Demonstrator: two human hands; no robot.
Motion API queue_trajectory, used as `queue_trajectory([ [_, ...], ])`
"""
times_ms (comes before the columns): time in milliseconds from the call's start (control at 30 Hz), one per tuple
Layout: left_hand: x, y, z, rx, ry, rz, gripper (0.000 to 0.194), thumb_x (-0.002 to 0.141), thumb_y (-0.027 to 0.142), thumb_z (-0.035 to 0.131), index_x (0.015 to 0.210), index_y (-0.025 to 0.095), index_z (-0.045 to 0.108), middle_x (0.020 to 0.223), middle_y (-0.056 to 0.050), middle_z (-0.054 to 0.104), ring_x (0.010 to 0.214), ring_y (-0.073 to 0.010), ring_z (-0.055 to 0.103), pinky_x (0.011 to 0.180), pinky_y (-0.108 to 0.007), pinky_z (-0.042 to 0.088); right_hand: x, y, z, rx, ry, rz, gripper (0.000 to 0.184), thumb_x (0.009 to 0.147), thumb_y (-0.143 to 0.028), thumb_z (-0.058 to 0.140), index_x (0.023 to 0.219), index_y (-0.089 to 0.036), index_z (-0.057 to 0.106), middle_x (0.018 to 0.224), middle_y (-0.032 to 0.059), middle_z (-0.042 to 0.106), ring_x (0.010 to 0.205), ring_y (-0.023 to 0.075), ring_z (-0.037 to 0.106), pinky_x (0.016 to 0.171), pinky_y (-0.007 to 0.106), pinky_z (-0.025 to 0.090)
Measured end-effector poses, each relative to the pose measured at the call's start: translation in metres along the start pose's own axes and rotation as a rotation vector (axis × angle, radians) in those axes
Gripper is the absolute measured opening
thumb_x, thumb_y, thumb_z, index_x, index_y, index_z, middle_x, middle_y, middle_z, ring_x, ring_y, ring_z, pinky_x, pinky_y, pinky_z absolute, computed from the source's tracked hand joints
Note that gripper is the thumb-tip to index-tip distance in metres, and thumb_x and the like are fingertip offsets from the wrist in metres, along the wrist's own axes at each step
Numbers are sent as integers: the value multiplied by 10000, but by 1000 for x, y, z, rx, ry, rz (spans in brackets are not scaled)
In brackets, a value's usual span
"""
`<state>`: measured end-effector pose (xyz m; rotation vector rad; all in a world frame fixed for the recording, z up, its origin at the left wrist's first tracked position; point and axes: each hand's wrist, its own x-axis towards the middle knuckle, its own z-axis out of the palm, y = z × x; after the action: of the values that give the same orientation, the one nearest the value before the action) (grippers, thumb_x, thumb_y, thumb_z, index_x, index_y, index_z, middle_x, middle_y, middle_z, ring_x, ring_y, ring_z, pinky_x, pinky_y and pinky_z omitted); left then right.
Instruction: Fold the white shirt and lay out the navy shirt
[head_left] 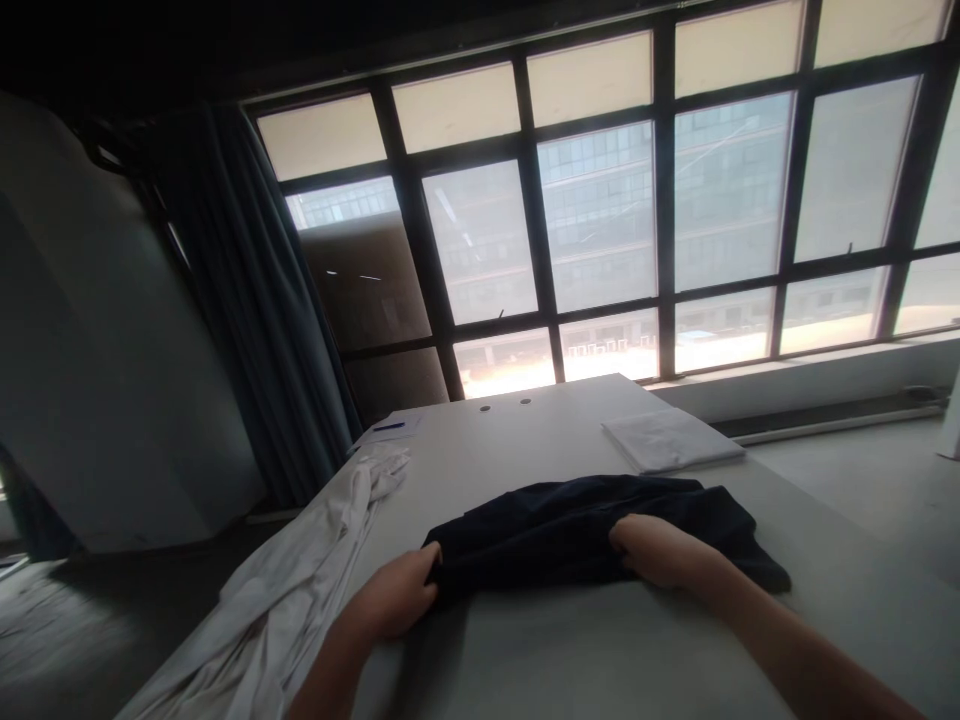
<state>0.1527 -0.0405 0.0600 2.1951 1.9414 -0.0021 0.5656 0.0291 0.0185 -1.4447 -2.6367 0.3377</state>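
A dark navy garment (540, 535) lies bunched across the white table (517, 440); its exact kind does not show. At its left end, my left hand (401, 592) is closed on the edge of the cloth, which looks slightly raised from the table there. Closer to the middle right, my right hand (654, 550) pinches the near side of the same garment. Beyond that hand, the dark cloth spreads on to the right and rests on the tabletop.
Rumpled white cloth (300, 580) hangs along the table's left edge. A folded white cloth (671, 440) lies at the right. At the far left corner a blue pen (388, 427) rests on paper. Large windows (600, 210) and a blue curtain (255, 300) stand behind.
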Motion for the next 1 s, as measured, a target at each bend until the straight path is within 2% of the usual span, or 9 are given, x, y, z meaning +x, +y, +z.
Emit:
queue_trajectory([
  [100,-5,-13,-25,-106,141,30,183,886,224,476,1035,265,573,1008,-24,714,937,-223,672,817,-295,450,-3,9,-28,77,100,-10,143,875,-251,560,936,-224,687,933,66,731,864,237,666,738,316,454],
  [200,-4,-21,-39,-139,283,-53,169,960,351,463,1075,263,551,980,-22,714,901,-223,678,802,-297,446,-4,14,-51,212,322,-5,217,961,-334,447,999,-239,638,931,50,724,852,220,657,763,310,449],
  [333,5,-14,-40,2,526,-143,179,944,363,512,1074,243,539,987,-47,680,931,-255,656,830,-336,447,2,19,-55,220,595,122,206,972,-357,440,1031,-232,593,914,59,709,836,230,646,753,316,429],
  [433,10,7,-30,130,625,-60,77,908,234,518,970,227,563,1026,-72,638,1025,-273,599,932,-370,416,7,22,-40,47,535,162,163,943,-207,427,963,-219,589,910,73,681,844,227,621,762,322,398],
  [533,11,28,-9,49,409,135,84,901,275,571,976,244,595,1053,-50,630,1019,-249,586,934,-343,417,10,25,-18,-93,369,133,152,867,-138,487,913,-210,614,1015,92,646,979,257,592,844,361,377],
  [633,15,40,19,-24,170,267,461,764,390,767,1184,297,602,1258,-38,591,1158,-271,541,985,-346,399,12,29,3,-93,181,130,235,788,-235,631,1022,-212,641,1154,110,611,1094,315,557,881,407,379],
  [700,21,41,36,17,116,274,557,734,357,798,1251,315,595,1329,-40,566,1221,-296,507,1012,-372,377,15,34,15,-85,116,142,362,751,-235,661,1112,-217,633,1199,113,604,1122,330,553,885,416,385],
  [867,40,31,49,105,242,268,131,916,193,580,984,258,672,1087,-35,678,1060,-258,587,897,-368,398,23,46,27,-99,194,177,232,837,-180,570,1042,-228,666,1112,91,652,1089,301,594,903,408,383],
  [1000,40,21,30,-5,476,285,187,1006,286,481,929,233,643,944,-36,685,930,-245,611,864,-372,408,26,50,18,-59,232,174,176,913,-252,515,922,-225,688,1051,87,669,1042,274,623,884,373,401],
])
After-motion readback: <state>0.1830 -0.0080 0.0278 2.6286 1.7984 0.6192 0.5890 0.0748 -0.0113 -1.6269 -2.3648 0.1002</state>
